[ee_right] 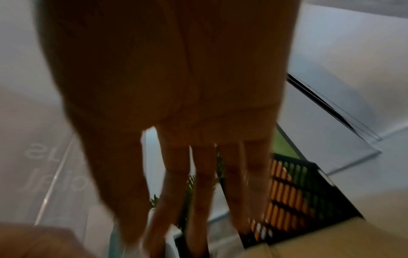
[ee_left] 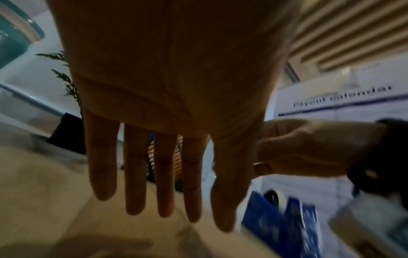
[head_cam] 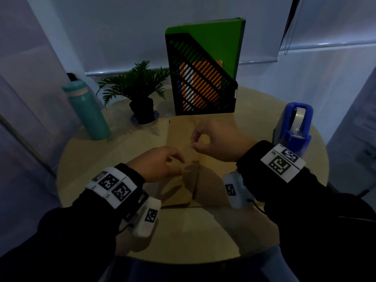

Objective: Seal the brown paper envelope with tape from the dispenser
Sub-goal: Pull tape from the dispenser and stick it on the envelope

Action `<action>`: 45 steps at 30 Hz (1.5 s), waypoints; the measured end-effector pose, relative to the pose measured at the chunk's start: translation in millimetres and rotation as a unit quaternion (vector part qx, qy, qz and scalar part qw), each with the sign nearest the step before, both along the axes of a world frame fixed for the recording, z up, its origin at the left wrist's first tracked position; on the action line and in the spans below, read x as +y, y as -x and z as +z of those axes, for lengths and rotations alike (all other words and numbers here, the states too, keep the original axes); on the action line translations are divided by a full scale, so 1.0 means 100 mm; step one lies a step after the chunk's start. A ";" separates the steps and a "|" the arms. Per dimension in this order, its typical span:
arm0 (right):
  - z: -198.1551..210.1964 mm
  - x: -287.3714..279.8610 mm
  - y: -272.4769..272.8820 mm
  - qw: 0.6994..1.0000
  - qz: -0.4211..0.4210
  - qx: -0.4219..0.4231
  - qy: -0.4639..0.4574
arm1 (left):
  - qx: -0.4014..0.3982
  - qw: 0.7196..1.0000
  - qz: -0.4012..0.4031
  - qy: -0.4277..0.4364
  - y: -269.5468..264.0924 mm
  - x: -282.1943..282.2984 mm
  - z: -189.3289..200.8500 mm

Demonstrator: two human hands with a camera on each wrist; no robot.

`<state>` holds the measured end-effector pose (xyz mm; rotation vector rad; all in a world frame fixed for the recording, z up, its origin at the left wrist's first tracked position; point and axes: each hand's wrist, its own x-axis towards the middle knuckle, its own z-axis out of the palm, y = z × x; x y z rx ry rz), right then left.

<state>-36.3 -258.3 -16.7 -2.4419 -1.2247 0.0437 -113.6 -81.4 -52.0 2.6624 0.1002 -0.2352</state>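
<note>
1. Our left hand (head_cam: 157, 165) hovered over the near half of the flat brown paper envelope (head_cam: 180, 131), thumb and forefinger drawn close; in the head view a faint clear strip seemed pinched there, but we could not tell for sure. The left wrist view showed the fingers (ee_left: 134, 167) nearly straight.
2. Just beyond those fingertips, our right hand (head_cam: 215, 140) hung above the envelope's middle with thumb and forefinger curled into a small ring, tips meeting; what they pinched was too thin and dim for us to make out.
3. The envelope lay lengthwise on the round pale wooden table (head_cam: 85, 157), running away from our fingers.
4. To the right of the right hand stood the blue plastic tape dispenser (head_cam: 293, 127) with its clear roll.
5. Beyond the fingers stood a black slatted file holder (head_cam: 201, 82) with a green folder (head_cam: 227, 43); left of it, a small potted fern (head_cam: 138, 86) and a teal bottle (head_cam: 87, 110).
</note>
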 end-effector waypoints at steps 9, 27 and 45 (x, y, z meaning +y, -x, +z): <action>-0.32 -0.01 0.05 0.979 -0.049 0.169 0.106 | 0.102 0.981 -0.098 -0.130 0.03 -0.05 -0.18; -0.56 -0.03 0.08 0.949 -0.068 0.293 0.094 | 0.094 0.977 -0.118 -0.150 -0.04 -0.08 -0.24; -0.69 0.05 0.06 0.947 -0.092 0.299 0.073 | 0.080 0.982 -0.120 -0.120 -0.02 -0.06 -0.24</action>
